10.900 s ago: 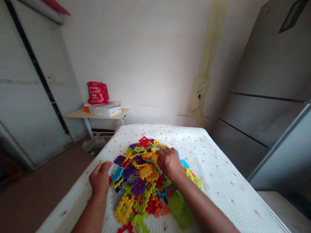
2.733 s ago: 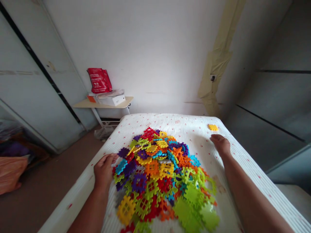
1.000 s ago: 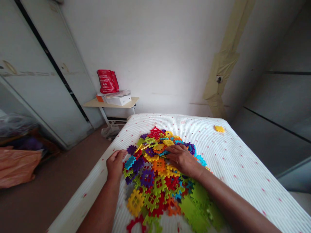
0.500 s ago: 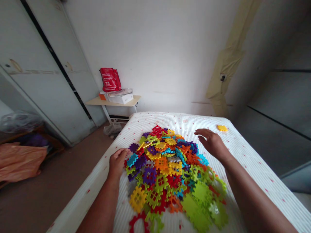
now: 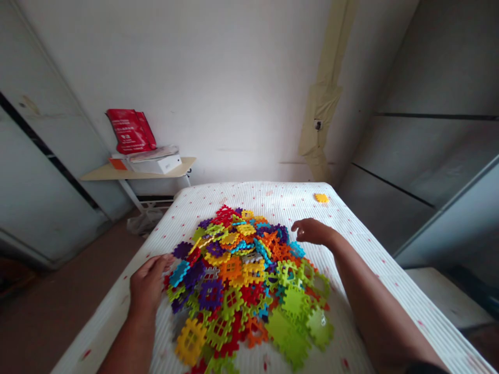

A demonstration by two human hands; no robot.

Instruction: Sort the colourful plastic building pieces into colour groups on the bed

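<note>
A heap of flat plastic interlocking tiles (image 5: 241,275) in red, yellow, orange, green, blue and purple lies on a white mattress (image 5: 362,244) with small red dots. My left hand (image 5: 147,283) rests flat at the heap's left edge, fingers touching purple and blue tiles. At the heap's far right edge hovers my right hand (image 5: 312,231), its fingers loosely curled with nothing visible in them. One yellow tile (image 5: 322,198) lies apart near the mattress's far right corner.
A small beige side table (image 5: 136,174) at the far left carries a red bag (image 5: 130,131) and a white box. Grey cabinet doors stand on the left and right. Brown floor runs along the mattress's left side.
My right hand left the top of the heap and swung right, now hovering lower at its far right edge. My left hand stays at the left edge. The camera shifted right.
</note>
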